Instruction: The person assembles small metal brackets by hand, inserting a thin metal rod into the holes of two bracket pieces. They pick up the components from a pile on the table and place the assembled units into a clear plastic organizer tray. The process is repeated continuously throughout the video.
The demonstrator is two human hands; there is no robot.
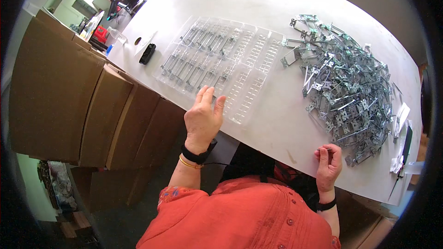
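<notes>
A clear plastic tray point(240, 71) with rows of slots lies on the white table. Thin metal brackets point(198, 71) fill the slots on its left side, while those toward the right hold none. Over the tray's near edge reaches my left hand point(203, 117), fingers stretched out and thumb apart, holding nothing that I can see. My right hand point(328, 166) is closed, fingers curled against the thumb, at the table's near edge; whatever is in it is too small to make out. Just beyond it is a big heap of loose metal brackets point(346, 92).
A small black holder point(147, 54) and a clear bottle point(116, 35) stand on the far left of the table. Large cardboard boxes point(55, 92) stack up at the left. A black-handled tool point(407, 145) and crumpled white paper point(400, 120) lie along the right edge.
</notes>
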